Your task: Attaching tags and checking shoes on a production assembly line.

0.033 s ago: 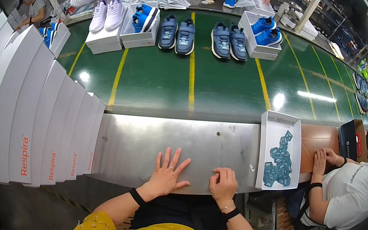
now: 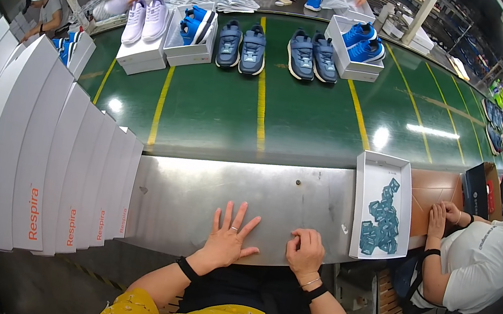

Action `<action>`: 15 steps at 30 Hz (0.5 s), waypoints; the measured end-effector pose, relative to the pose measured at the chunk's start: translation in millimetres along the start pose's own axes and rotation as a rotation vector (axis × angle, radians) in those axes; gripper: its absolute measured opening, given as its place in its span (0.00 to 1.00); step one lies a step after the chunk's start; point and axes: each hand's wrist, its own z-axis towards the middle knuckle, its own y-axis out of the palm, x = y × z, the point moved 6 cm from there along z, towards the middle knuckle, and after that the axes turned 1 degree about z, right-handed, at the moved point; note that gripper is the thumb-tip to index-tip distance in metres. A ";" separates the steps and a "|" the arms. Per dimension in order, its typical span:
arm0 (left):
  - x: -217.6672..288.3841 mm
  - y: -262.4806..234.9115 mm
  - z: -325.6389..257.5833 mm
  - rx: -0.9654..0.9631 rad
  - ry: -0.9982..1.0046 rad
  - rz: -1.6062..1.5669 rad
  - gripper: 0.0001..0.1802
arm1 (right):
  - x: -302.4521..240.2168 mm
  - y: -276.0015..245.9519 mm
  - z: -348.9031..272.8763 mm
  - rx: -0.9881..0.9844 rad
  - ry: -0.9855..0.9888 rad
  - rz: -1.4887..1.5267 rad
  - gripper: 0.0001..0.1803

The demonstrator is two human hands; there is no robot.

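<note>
My left hand point(image 2: 227, 239) lies flat on the metal work surface point(image 2: 214, 181), fingers spread, with nothing in it. To its right, my right hand point(image 2: 306, 252) rests near the front edge of the same surface. Its fingers are loosely curled in, and no object shows in them. Nearest to the right hand is a shallow white box tray point(image 2: 362, 202), holding a pile of small dark teal tags point(image 2: 384, 220). Left of my left hand stands a row of white shoe boxes point(image 2: 55, 177), packed side by side.
Beyond the metal surface runs a green conveyor belt point(image 2: 310, 123) with yellow lines. Navy sneakers point(image 2: 241, 49), lavender sneakers point(image 2: 146, 21) and open boxes with blue sneakers point(image 2: 364, 46) stand on it. A co-worker in white point(image 2: 476, 268) sits at the right; others work across the belt.
Both my hands are still. Across the belt, a co-worker's hands and the lavender item they handle have shifted slightly. The right pair of navy sneakers sits almost in the same place.
</note>
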 end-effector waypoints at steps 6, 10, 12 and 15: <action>6.3 -1.5 3.0 0.035 0.014 0.009 0.48 | 8.0 -4.3 -0.1 0.006 0.031 -0.027 0.10; 14.7 -11.3 6.4 0.033 0.087 -0.016 0.48 | 10.1 -10.2 -1.8 0.018 0.042 -0.011 0.09; 11.1 -23.2 10.9 -0.113 0.017 -0.079 0.46 | 14.2 -11.6 -6.5 0.031 0.072 -0.038 0.08; -12.2 -66.8 30.0 -0.081 0.008 -0.481 0.31 | 14.4 -6.5 -6.2 0.015 0.062 0.012 0.07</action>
